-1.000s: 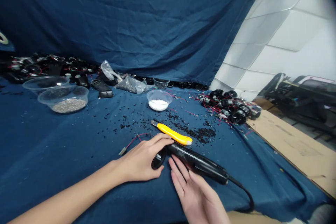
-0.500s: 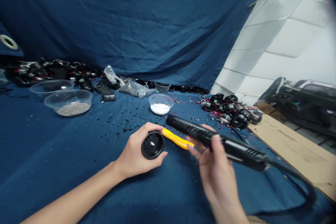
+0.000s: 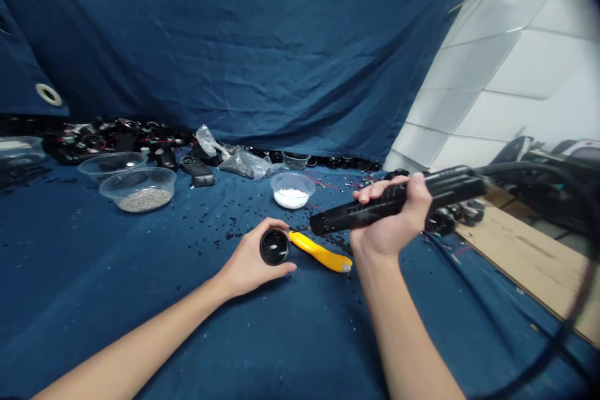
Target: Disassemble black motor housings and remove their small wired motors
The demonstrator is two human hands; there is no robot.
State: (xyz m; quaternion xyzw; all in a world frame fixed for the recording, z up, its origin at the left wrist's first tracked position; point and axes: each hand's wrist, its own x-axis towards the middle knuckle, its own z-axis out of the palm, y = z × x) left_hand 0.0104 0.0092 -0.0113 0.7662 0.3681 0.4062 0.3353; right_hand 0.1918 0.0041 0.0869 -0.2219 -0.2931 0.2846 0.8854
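Observation:
My left hand (image 3: 250, 265) is closed around a small round black cup-shaped part (image 3: 275, 249), its hollow facing me and a pale spot inside. In my right hand (image 3: 387, 225) is a black corded electric screwdriver (image 3: 335, 217), fingers wrapped round its body. Its thin bit points left, toward the far side of the cup-shaped part, apart from its hollow. A curved yellow handle-shaped piece (image 3: 323, 254) with a grey tip lies between my hands. One end of it is close to my left fingertips; I cannot tell whether they touch.
A clear bowl of white material (image 3: 291, 199) stands ahead, and a clear bowl of small metal pieces (image 3: 143, 200) at left. Black bits are strewn across the blue cloth. Heaped black parts (image 3: 94, 140) and a plastic bag (image 3: 246, 164) lie behind. The screwdriver's cable (image 3: 581, 300) loops at right.
My right hand has turned over and tightened round the screwdriver, whose cable end has swung up. Its tip now points slightly down, nearer the left hand. The left hand keeps hold of the cup-shaped part.

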